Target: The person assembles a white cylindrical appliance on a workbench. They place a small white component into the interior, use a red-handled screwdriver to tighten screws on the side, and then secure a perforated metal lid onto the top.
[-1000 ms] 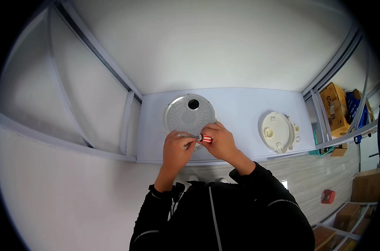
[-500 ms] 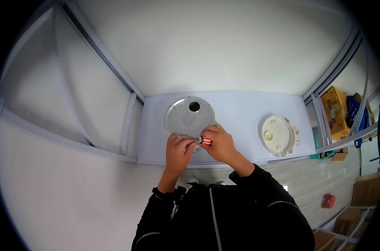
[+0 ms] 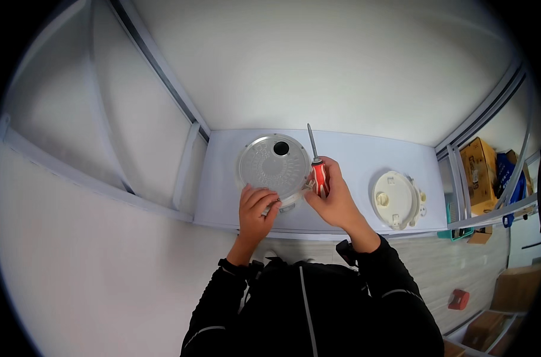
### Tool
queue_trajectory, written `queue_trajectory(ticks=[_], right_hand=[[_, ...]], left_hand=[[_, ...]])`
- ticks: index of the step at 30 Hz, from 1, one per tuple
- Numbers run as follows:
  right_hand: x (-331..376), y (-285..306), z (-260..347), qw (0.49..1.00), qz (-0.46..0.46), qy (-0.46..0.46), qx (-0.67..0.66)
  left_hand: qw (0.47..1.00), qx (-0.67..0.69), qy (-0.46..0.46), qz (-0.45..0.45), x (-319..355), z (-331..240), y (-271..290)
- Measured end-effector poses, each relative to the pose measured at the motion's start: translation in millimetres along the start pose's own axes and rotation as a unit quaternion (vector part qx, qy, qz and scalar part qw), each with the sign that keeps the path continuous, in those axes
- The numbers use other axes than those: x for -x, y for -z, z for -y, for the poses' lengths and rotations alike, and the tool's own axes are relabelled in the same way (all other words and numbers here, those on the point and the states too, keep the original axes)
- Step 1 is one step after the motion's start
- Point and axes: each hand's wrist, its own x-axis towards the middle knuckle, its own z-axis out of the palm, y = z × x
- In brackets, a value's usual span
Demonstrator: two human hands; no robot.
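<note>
The round silver metal disc with a dark hole near its top (image 3: 274, 165) lies flat on the pale blue-white bench (image 3: 365, 156), at its near edge in front of the person. It looks like thin stamped sheet, so probably light and stiff but easy to dent; its smooth face would be slippery, and the rim is the safest place to take hold. The left hand (image 3: 257, 205) has its fingers curled onto the disc's lower rim, closed on a small grey part there. The right hand (image 3: 336, 199) is clamped around the red-handled screwdriver with a slim steel shaft (image 3: 315, 159), the shaft pointing away across the bench. To the right, well apart, lies a cream round plastic cover (image 3: 395, 199). What the left fingers pinch is too small to make out, and the disc's underside is hidden. Cardboard boxes on the shelf (image 3: 479, 169) at the far right are bent by the lens.
</note>
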Motion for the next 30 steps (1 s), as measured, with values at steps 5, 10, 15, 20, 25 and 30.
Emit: queue_trajectory(ticks=[5,10,15,20,25,30], right_hand=[[15.1,3.7,11.0,0.999,-0.008,0.037,0.018],[14.9,17.0,17.7,0.977,0.014,0.202,0.063],[12.6,30.7,38.3,0.961,0.109,0.253,0.025],[21.6,22.9,44.7,0.979,0.088,0.182,-0.039],[23.4,21.7,27.4,0.972,0.049,0.198,-0.116],[15.1,19.6,30.1,0.976,0.051,0.16,-0.136]], left_hand=[[1.0,0.016,0.023,-0.002,-1.9,-3.8,-2.1],[0.999,0.02,0.049,-0.004,-3.7,-8.3,-0.7],[0.996,0.027,0.082,0.021,-8.3,-11.9,2.9],[0.994,0.017,0.104,0.028,-7.7,-14.3,4.6],[0.993,0.025,0.111,0.012,-4.7,-12.9,6.3],[0.994,0.037,0.106,0.005,-4.2,-6.5,4.3]])
